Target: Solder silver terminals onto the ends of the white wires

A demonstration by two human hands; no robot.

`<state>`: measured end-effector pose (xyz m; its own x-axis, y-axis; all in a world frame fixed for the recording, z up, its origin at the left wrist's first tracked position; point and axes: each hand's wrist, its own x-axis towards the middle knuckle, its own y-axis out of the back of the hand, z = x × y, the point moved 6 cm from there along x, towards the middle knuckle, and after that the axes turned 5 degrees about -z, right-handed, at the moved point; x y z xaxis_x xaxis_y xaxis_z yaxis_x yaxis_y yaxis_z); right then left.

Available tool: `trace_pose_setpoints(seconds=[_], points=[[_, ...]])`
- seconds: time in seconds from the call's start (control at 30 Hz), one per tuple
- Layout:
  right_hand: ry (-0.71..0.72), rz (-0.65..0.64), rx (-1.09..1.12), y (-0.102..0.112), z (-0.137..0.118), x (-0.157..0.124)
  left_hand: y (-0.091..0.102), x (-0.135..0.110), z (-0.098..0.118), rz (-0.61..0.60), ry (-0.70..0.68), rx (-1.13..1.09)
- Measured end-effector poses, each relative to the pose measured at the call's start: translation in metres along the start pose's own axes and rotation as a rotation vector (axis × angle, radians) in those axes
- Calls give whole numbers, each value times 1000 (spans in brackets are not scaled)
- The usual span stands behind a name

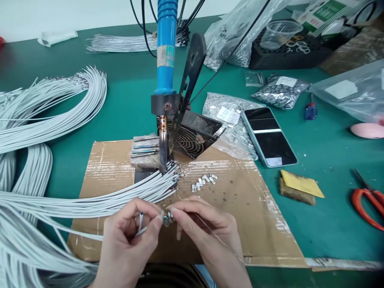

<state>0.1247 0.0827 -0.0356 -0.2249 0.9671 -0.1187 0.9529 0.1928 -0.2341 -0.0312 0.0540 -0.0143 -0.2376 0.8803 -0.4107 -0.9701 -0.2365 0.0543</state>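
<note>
My left hand (129, 236) is closed on a white cable (141, 231), its end standing up between the fingers. Thumb and forefinger pinch beside a small metal connector (167, 219). From the other side, my right hand (210, 230) is closed with its fingertips on the same connector, whose details are partly hidden. A thin wire that looks like solder (218, 238) runs across the right hand. Just beyond the hands, a bundle of white cables (120, 202) lies with its dark-tipped ends under the bent tip of a blue-handled soldering iron (166, 76). Several small metal pieces (201, 182) lie on the cardboard.
The cardboard sheet (258, 224) covers the green table. A fan (192, 138) sits behind the iron's stand. Thick cable coils (90, 104) fill the left side. To the right are a phone (271, 136), a yellow sponge (301, 184), red-handled scissors (367, 204) and bags of parts (282, 92).
</note>
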Motion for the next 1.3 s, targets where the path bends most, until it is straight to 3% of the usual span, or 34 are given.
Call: trace_pose_setpoints(seconds=[0.13,0.37,0.7,0.97,1.17,1.3], points=[[2,-14,-22,-1,-3,2,-1,4,3,-7,-69,-11],[-75,43,11,-1,-4,3,-2,3,2,28,-40,-15],[-65,30,-35,-1,-7,2,-2,2,2,17,-46,59],[122,170,-311,7,-7,-11,-3,6,3,15,-71,63],[4,184,-430,12,-6,-14,-5,11,5,28,-93,94],[22,249,-512,14,-15,-12,-5,14,8,53,-114,89]])
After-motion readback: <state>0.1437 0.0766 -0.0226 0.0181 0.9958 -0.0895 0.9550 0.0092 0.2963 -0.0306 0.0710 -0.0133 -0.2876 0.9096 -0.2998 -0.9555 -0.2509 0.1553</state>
